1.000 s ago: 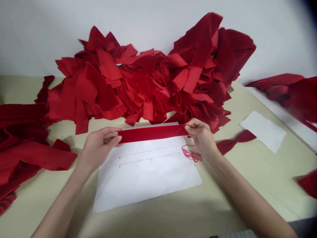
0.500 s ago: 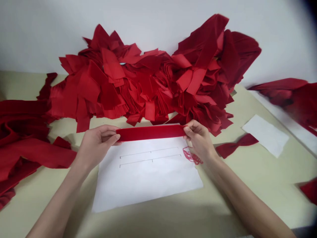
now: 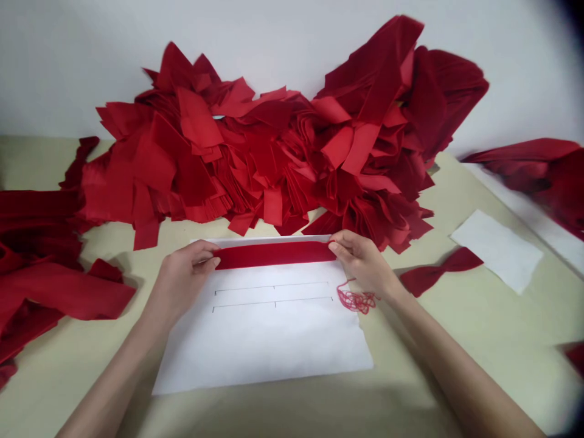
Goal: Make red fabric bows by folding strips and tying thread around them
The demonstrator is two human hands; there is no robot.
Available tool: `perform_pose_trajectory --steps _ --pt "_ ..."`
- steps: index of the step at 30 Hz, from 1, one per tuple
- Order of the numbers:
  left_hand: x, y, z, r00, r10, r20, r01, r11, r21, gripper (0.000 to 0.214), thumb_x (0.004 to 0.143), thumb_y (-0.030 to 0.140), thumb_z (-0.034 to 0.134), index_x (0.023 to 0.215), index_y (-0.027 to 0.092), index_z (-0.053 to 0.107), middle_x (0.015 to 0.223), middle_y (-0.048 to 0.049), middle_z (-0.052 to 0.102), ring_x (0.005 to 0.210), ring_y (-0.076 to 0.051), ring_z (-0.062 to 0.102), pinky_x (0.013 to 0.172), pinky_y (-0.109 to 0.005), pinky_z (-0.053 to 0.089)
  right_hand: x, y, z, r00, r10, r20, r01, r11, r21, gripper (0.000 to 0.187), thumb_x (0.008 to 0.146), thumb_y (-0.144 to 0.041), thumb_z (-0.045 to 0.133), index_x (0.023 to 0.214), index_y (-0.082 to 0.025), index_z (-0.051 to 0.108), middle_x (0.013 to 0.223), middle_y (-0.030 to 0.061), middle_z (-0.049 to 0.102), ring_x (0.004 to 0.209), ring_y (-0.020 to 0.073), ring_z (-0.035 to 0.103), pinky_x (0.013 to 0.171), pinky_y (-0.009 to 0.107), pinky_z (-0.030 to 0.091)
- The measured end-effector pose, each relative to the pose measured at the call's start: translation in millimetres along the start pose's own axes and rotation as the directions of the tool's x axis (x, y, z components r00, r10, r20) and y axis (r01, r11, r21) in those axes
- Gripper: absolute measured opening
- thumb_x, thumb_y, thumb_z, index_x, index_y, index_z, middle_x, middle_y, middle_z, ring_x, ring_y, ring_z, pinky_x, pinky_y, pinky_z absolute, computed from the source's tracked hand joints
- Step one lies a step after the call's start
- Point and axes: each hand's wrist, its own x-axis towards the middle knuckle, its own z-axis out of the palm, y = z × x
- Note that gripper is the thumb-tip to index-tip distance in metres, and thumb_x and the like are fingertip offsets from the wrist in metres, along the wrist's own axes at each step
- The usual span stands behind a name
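A red velvet-like fabric strip (image 3: pixel 275 253) is stretched out flat between my two hands, over the top part of a white paper sheet (image 3: pixel 269 350). My left hand (image 3: pixel 185 277) pinches its left end between thumb and fingers. At the other end, my right hand (image 3: pixel 358 258) grips the strip the same way, closed. Below the strip, two thin ruled lines with short end and middle ticks are drawn on the paper. A tangle of red thread (image 3: pixel 356 300) lies by the paper's right edge, under my right hand.
Behind the paper rises a large heap of red fabric strips (image 3: pixel 255 152) against the wall. More red fabric (image 3: pixel 68 283) lies at the left. On the right are a twisted red piece (image 3: pixel 440 272), a small white paper (image 3: pixel 497 249) and another red pile (image 3: pixel 542 176).
Both hands have come slightly closer to me with the strip, showing more of the paper's top edge behind it. The whole view has shifted a little.
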Motion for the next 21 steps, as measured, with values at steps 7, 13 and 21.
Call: perform_pose_trajectory --steps 7,13,21 --pt "2.4 -1.4 2.5 0.998 0.014 -0.055 -0.019 0.996 -0.088 0.023 0.068 0.034 0.066 0.086 0.02 0.063 0.075 -0.0011 0.069 0.072 -0.019 0.066 0.068 -0.027 0.05 -2.9 -2.0 1.2 0.992 0.046 -0.121 -0.029 0.99 0.141 0.023 0.08 -0.038 0.06 0.071 -0.018 0.053 0.06 -0.0024 0.052 0.052 0.0107 0.049 0.051 0.025 0.038" --pt "0.6 0.9 -6.3 0.992 -0.074 -0.1 0.061 0.991 -0.123 0.026 0.063 0.034 0.071 0.085 0.019 0.068 0.074 -0.0025 0.071 0.071 -0.022 0.069 0.067 -0.03 0.054 -9.5 -16.8 6.0 0.977 0.027 -0.214 0.005 0.989 0.149 0.024 0.08 -0.038 0.061 0.071 -0.019 0.05 0.057 -0.0033 0.05 0.047 0.0087 0.048 0.045 0.022 0.037" --pt "8.0 -2.2 -25.6 0.972 -0.217 0.085 0.232 0.94 -0.249 0.03 0.052 0.028 0.078 0.08 0.018 0.07 0.066 -0.0017 0.071 0.07 -0.022 0.069 0.068 -0.031 0.058 -11.5 -18.6 2.3 0.998 0.06 0.003 -0.06 0.994 0.095 0.023 0.081 -0.038 0.057 0.07 -0.019 0.049 0.052 -0.0044 0.048 0.042 0.009 0.046 0.043 0.023 0.037"
